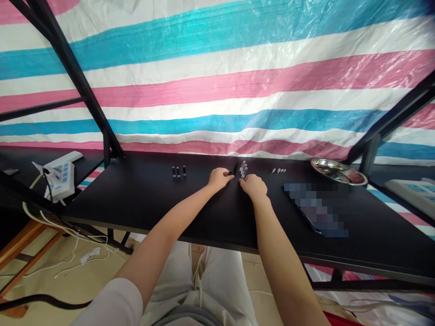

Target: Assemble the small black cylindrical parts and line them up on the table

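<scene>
My left hand (219, 177) rests on the black table (146, 199) with its fingers pinched on a small black pen-like part (234, 170) pointing right. Close beside it, my right hand (254, 185) is curled with fingers together, just below a small bunch of clear and silvery tubes (243, 169); what it holds is hidden. Three short black caps (178, 171) stand upright in a row to the left. Several tiny metal tips (278, 170) lie to the right.
A steel dish (336, 171) sits at the back right. A flat dark device (317, 206) lies right of my hands. A white power strip (61, 176) with cables sits at the left, another (413, 189) at far right. A striped tarp hangs behind black frame posts.
</scene>
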A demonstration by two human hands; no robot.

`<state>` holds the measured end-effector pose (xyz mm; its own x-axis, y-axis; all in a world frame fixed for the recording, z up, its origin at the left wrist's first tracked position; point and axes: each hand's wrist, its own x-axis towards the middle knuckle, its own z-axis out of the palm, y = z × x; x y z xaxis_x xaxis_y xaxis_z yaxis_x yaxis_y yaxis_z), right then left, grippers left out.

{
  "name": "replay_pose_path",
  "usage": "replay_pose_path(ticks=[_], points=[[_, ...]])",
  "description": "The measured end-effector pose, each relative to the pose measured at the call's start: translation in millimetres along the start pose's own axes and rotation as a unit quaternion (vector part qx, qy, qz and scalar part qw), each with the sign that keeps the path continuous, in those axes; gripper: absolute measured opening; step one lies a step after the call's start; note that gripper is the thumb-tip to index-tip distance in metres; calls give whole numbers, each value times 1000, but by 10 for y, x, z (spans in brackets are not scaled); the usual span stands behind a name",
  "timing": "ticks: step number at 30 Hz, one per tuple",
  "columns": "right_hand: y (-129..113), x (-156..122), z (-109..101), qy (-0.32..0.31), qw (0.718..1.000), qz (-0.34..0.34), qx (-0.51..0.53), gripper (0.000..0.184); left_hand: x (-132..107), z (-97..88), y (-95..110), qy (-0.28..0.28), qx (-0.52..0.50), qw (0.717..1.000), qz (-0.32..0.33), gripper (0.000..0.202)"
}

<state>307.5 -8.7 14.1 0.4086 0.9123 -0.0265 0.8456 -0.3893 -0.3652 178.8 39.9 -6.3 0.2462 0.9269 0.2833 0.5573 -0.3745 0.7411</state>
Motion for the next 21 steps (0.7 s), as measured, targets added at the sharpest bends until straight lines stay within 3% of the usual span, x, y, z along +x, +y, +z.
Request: replay_pose_path(ticks=[5,12,17,21], points=[[-12,-25,-36,-16,1000,0,4,32,162,169,56,18,8,1000,-5,13],[-13,-18,-40,-31,999,-17,5,32,198,273,74,14,42,999,-11,10],[-13,-13,-23,-22,999,-26,-2,32,174,241,95,-8,111,994,-16,18],[-35,-22,-15,-37,997,-74,-9,29,-19,80,71,-32,199,978,42,22]])
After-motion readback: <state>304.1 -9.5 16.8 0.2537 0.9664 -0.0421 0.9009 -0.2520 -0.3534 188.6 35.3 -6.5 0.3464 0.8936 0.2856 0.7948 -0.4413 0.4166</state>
